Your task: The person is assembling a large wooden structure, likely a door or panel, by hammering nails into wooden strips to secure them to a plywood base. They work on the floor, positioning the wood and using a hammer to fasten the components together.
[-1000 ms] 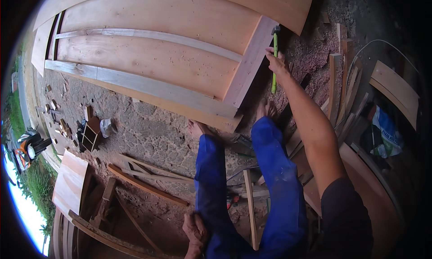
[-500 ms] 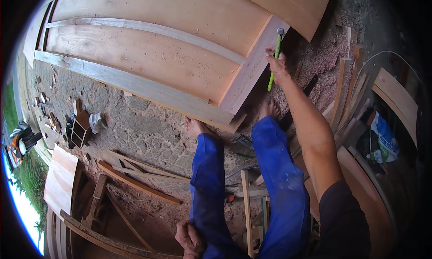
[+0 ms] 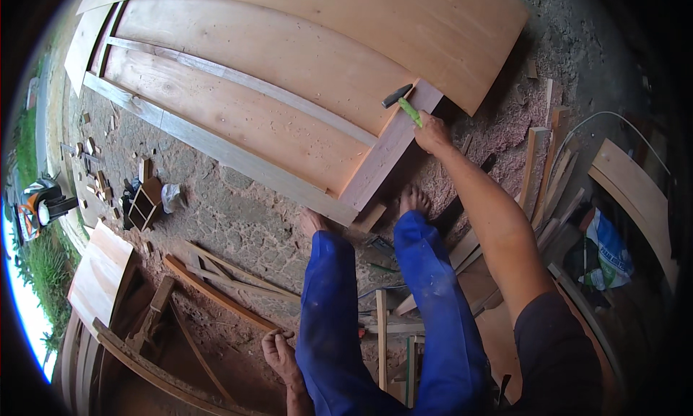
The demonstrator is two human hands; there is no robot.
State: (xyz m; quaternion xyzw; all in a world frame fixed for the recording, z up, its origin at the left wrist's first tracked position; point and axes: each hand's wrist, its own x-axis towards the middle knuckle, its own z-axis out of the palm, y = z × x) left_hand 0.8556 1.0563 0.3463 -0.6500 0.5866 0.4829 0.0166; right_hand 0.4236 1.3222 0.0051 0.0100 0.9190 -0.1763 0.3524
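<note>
My right hand (image 3: 433,133) is wrapped round the green handle of a hammer (image 3: 409,112). Its dark head is over the inner edge of the wide end rail (image 3: 393,145) of a large framed wooden panel (image 3: 253,84); whether it touches the wood I cannot tell. Thin plywood fills the frame, with small wood chips scattered on it. Down beside my left leg, my left hand (image 3: 280,357) is closed, its fingers curled; what it holds, if anything, is too small to make out.
A plywood sheet (image 3: 469,48) lies along the panel's far side. Offcuts and a wooden tool box (image 3: 146,205) are on the rough ground at left. Boards (image 3: 534,170) and a plastic sack (image 3: 608,253) stand at right. Wooden frames (image 3: 155,365) are at lower left.
My right hand has brought the hammer lower and to the left, turning its head toward the rail's inner edge. My left hand has moved up and left off my leg. The view has shifted.
</note>
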